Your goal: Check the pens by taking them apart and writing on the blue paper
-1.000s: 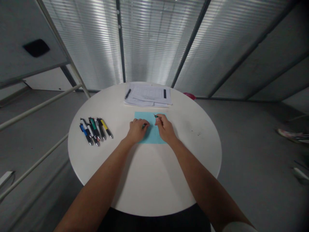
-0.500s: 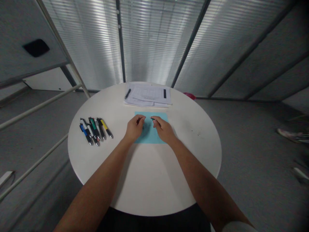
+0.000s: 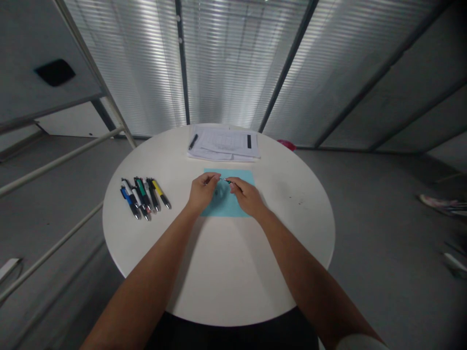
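Note:
Above a light-blue sheet (image 3: 229,208), both hands meet almost fingertip to fingertip. My right hand (image 3: 249,197) is closed around a dark and green pen (image 3: 228,182), its thin pale end pointing left and the rest hidden in the palm. My left hand (image 3: 201,193) is closed in a pinch right at that pale end. What its fingertips hold, if anything, is too small to make out. Small dark spots show on the sheet beside the left fingers; I cannot tell whether they are parts or shadow.
Several pens (image 3: 144,197) lie in a bunch at the left of the round white table (image 3: 233,272). At the back sits a stack of papers (image 3: 222,143) with a black pen (image 3: 193,141) on it. A metal rail (image 3: 62,158) runs along the left.
The hands have drawn together. The pen in my right hand now points more to the left, its end at the left fingertips; before, a small gap lay between them.

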Motion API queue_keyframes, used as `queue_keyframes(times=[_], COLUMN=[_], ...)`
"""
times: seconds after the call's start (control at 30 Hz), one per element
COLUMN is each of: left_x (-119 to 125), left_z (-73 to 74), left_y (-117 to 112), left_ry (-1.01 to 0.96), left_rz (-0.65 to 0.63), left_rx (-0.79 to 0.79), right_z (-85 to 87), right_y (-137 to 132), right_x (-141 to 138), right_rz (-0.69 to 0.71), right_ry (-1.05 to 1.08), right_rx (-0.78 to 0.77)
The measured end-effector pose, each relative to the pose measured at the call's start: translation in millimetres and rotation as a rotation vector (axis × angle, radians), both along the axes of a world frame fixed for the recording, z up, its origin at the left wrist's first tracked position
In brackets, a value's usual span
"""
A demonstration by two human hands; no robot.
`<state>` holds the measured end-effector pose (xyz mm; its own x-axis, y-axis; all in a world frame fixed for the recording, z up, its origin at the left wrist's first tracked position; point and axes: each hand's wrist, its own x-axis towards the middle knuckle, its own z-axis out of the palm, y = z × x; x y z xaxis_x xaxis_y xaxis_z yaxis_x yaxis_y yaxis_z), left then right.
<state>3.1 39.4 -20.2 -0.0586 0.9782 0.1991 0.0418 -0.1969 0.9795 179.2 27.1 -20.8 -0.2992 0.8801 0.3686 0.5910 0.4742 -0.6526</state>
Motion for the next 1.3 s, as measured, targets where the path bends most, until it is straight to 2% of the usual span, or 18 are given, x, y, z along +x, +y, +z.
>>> queue_keyframes(times=[0.17, 0.37, 1.3], left_x=[0.8, 2.2, 3.4], left_z=[-1.0, -3.1, 1.5], left_y=[1.3, 1.2, -0.9], left_ry=[-0.136, -0.151, -0.243], left_rz=[-0.088, -0.151, -0.094], left_rx=[-0.046, -0.069, -0.132], right_z=[-0.9, -1.2, 2.8], right_y=[0.5, 0.8, -2.6], right_x=[0.2, -0.1, -0.7], right_rz=[0.016, 0.06, 0.056], right_ry=[-0.005, 0.006, -0.025], right_rx=[0.005, 0.011, -0.003])
